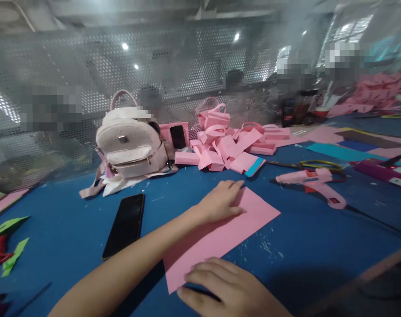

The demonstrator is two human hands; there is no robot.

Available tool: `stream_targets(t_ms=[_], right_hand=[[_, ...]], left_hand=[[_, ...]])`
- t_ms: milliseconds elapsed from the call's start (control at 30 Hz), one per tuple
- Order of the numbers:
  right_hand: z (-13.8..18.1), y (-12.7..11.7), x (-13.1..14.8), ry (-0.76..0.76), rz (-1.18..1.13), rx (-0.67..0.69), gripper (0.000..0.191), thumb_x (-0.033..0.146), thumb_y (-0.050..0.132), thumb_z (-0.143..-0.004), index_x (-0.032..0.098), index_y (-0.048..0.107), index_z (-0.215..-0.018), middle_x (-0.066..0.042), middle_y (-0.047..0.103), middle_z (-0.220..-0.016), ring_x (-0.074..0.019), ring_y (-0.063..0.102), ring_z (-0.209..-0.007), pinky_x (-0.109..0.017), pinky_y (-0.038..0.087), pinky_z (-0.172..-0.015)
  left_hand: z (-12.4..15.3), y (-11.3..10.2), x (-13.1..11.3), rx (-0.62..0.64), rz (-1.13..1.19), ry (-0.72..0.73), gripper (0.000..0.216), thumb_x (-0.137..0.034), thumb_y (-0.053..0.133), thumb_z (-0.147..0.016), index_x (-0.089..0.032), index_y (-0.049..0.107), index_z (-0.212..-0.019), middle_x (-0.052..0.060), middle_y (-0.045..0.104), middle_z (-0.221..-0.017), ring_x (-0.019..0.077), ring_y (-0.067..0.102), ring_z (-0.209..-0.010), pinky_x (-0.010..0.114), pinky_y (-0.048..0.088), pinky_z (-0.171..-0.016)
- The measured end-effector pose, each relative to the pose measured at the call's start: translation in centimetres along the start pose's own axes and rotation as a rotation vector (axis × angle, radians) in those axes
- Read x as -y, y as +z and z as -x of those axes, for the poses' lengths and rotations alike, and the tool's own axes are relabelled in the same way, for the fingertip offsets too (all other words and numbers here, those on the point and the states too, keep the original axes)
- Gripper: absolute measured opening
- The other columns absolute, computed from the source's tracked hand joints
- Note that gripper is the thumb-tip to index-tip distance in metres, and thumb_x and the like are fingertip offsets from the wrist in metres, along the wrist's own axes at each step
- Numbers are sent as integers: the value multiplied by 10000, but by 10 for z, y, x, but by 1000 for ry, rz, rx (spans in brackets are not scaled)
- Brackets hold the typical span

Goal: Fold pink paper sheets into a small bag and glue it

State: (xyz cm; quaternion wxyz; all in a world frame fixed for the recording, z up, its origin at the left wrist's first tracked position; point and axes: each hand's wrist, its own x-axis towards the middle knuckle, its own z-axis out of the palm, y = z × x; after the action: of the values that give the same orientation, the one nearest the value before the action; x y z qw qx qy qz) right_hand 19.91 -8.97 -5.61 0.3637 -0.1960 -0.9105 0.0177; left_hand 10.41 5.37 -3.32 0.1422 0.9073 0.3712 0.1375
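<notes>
A pink rectangular sheet (250, 215) lies flat and slanted on the blue table (75, 237); I cannot tell whether it is paper or felt. My left hand (222, 202) rests over its far end, palm down with the fingers apart. Close to me, my right hand (228, 284) lies palm down along the sheet's near edge, its fingers stretched out and loosely bent, the thumb separate. Neither hand grips anything. A black phone (126, 224) lies left of my left forearm. Right of the sheet sits a pink glue gun (314, 180) with a black cord, its nozzle pointing left.
Scissors (302, 165) with yellow-and-black handles lie behind the glue gun. A heap of folded pink pieces (225, 145) and a pale backpack (134, 141) stand at the back, before a perforated metal screen (183, 61). Green scraps (15, 255) lie at left, coloured strips (346, 152) at right.
</notes>
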Motion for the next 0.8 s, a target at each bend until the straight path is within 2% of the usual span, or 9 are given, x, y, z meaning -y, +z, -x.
stream_targets(t_ms=[100,200,300,500,633,700,800], right_hand=[[13,-44,-14,153,-76,238,245,253,547,-914,248,650,-1136,-27,695,-1133,-184,630,-1043,-297,497,-918],[30,-75,-33,316,-64,258,299,148,501,-883,272,672,-1095,-32,693,-1125,-197,634,-1052,-309,518,-895],[50,-89,-51,389,-37,241,332,114,447,-906,276,667,-1094,-36,678,-1138,-187,622,-1080,-303,521,-912],[70,-105,-71,431,-38,202,298,147,451,-926,272,677,-1075,-47,674,-1128,-184,638,-1068,-290,542,-903],[71,-118,-86,431,-78,203,261,208,466,-935,270,694,-1048,-63,692,-1105,-205,666,-1019,-308,565,-859],[70,-124,-95,467,-131,203,237,281,485,-944,275,697,-1050,-57,708,-1082,-213,675,-1002,-322,566,-857],[59,-135,-105,606,-293,224,268,403,498,-945,304,677,-1119,-23,723,-1061,-205,680,-988,-316,554,-865]], left_hand=[[7,-14,1,-33,-14,-205,630,-400,776,-721,-118,486,-1205,176,560,-1187,330,542,-1102,442,463,-893],[14,-23,6,36,20,-311,557,-465,807,-645,-156,535,-1020,90,606,-964,265,597,-860,345,477,-705],[15,-26,7,102,72,-332,490,-501,792,-630,-192,547,-922,15,596,-827,198,565,-719,272,404,-582],[9,-32,-3,130,178,-317,354,-426,773,-629,-193,512,-683,-23,511,-735,151,465,-682,249,301,-561],[15,-43,-15,122,304,-313,264,-355,648,-752,-196,455,-664,-65,409,-640,103,401,-608,225,278,-538],[24,-48,-23,58,372,-349,231,-351,571,-818,-197,447,-698,-68,393,-642,93,398,-590,214,291,-532],[37,-51,-37,-148,662,-483,203,-370,597,-829,-178,535,-805,-39,529,-722,108,507,-634,214,383,-583]])
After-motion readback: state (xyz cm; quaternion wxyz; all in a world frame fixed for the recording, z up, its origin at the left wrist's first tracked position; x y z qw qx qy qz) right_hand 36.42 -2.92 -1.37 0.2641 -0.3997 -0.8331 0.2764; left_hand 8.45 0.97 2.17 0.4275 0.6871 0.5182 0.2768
